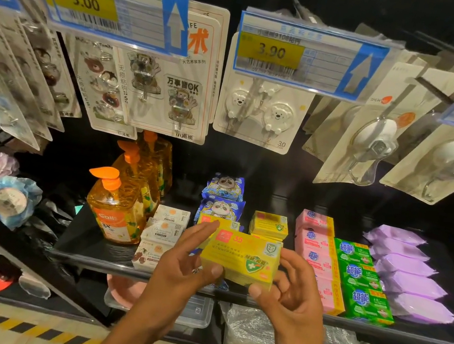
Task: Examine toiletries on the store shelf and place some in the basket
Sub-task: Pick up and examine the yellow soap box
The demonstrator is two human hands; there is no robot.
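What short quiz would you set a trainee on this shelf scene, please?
1. True or false: the left hand and right hand both hold the yellow box.
2. The price tag directly above the bear hooks reads: A 5.00, B 3.90, C 4.50.
3. Fill in: the green packs lie between the pink packs and the ____ packs.
Key: 1 true; 2 B; 3 purple.
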